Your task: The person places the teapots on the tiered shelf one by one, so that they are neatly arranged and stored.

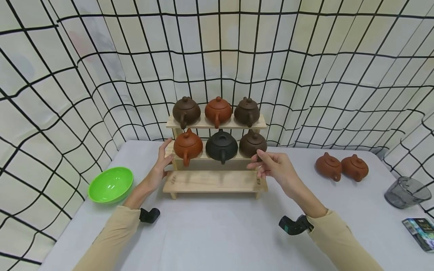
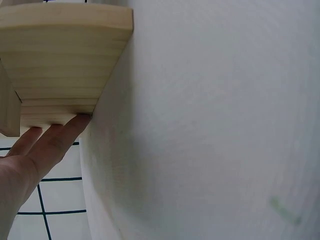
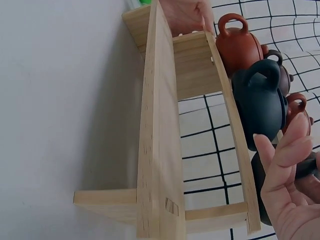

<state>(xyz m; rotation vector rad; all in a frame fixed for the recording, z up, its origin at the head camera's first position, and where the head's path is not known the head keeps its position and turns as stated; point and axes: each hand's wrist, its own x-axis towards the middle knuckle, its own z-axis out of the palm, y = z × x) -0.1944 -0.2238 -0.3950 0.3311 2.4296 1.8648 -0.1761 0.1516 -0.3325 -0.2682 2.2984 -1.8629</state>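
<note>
A three-tier wooden stand [image 1: 215,180] holds small teapots on its upper two tiers. My left hand [image 1: 156,167] rests against the stand's left side, and in the left wrist view its straight fingers [image 2: 56,142] touch the wood. My right hand [image 1: 274,167] pinches the handle of a dark brown teapot [image 1: 252,143] at the right end of the middle tier. Part of that handle is hidden behind my fingers. Beside this teapot sit a black teapot [image 1: 222,146] and an orange-red teapot [image 1: 188,145].
On the top tier stand two dark brown teapots, left [image 1: 186,111] and right [image 1: 247,111], around a reddish teapot [image 1: 218,111]. A green bowl [image 1: 111,184] lies left. Right are two reddish-brown teapots [image 1: 328,166], a grey glass [image 1: 407,192] and a small box [image 1: 420,233]. Black netting [image 1: 220,50] hangs behind.
</note>
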